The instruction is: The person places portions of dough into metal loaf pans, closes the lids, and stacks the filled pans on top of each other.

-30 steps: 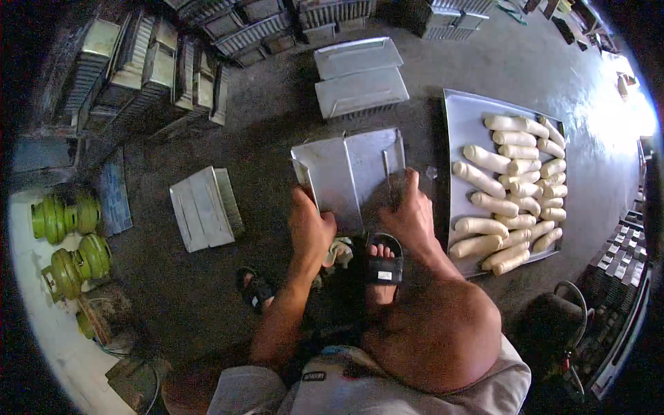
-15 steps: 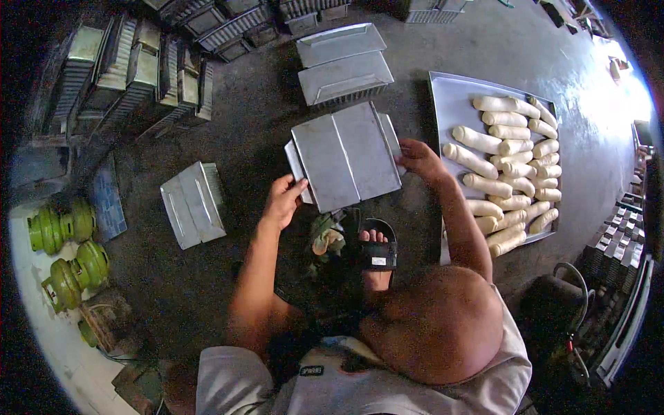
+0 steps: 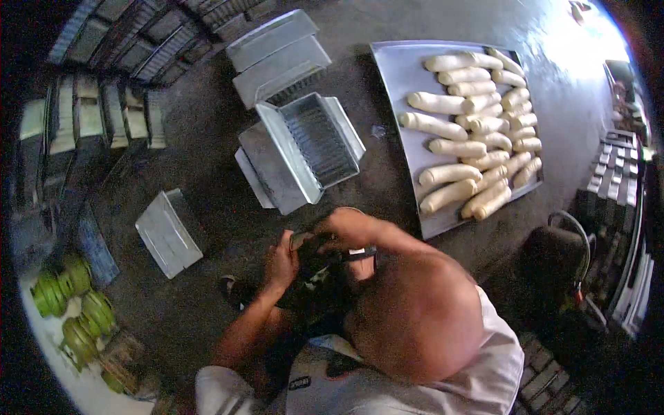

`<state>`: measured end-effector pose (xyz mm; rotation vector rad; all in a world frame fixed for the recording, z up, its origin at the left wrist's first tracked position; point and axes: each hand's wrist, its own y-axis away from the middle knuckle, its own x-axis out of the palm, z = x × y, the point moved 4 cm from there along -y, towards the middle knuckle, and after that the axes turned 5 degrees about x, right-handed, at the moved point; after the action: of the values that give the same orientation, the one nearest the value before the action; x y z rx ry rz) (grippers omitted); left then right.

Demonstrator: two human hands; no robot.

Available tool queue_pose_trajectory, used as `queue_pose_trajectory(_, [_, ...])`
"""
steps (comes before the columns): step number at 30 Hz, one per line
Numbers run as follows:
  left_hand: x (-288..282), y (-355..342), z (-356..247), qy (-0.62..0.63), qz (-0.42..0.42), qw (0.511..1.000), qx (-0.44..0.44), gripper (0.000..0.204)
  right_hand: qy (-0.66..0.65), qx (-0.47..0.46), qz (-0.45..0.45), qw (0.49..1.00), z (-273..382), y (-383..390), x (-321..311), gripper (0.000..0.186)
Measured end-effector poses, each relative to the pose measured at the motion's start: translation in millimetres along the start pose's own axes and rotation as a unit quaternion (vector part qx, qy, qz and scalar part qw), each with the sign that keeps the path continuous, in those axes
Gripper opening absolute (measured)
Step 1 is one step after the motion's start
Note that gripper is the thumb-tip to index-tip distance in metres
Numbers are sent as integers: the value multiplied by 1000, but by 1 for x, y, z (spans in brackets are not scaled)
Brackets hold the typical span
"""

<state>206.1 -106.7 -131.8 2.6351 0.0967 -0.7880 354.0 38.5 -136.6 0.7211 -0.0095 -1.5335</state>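
Observation:
My left hand and my right hand are low near my sandalled feet, fingers closed round a dark greenish cloth, partly hidden by my fingers. Just beyond them, a metal mould lies with its ribbed inside showing and a lid panel at its left. To the right, a large metal tray holds several long pale dough rolls.
Further metal moulds lie on the floor at the left and beyond the middle. Mould stacks fill the upper left. Green gas cylinders stand lower left, a dark drum-like object at right.
Both hands have let go of the mould and moved down to the cloth by my feet. The mould now lies farther forward, opened to show its inside. The view has shifted.

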Motion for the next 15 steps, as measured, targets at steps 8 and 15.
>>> queue_pose_trajectory(8, [-2, -14, -70, -218, 81, 962, 141, 53, 288, 375, -427, 771, -126, 101, -232, 26])
queue_pose_trajectory(15, [-31, -13, -114, -306, 102, 937, 133, 48, 347, 475, -288, 755, -185, 50, -253, 30])
